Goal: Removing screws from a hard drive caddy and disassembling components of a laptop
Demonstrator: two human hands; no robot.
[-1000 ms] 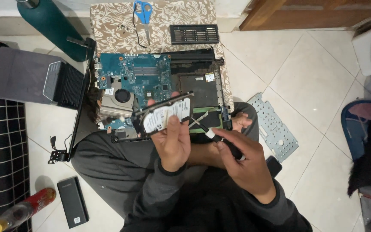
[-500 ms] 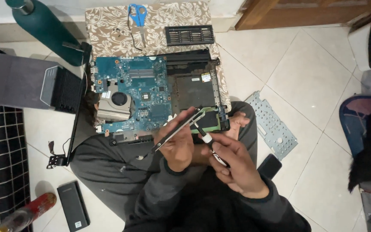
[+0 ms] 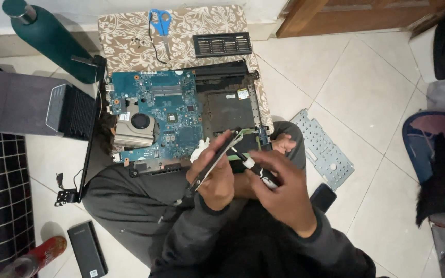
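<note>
In the lower middle of the frame, the left hand [image 3: 213,177] is gripping a flat hard drive [image 3: 217,160] edge-on, fingers closed around its lower part so it is tilting up toward the right. The right hand [image 3: 279,188] is wrapping around a screwdriver [image 3: 249,163] with a black and white handle, its tip touching the upper end of the drive. Both are hovering just over the near edge of an opened laptop [image 3: 227,105], whose blue circuit board [image 3: 163,116] and round fan [image 3: 140,121] are lying bare in the middle left. Blue scissors [image 3: 159,18] and a black vent grille [image 3: 221,44] are resting on a patterned mat [image 3: 130,41] at the top. A perforated metal plate [image 3: 323,149] is lying on the tiles at the right, a green bottle [image 3: 47,33] in the upper left
</note>
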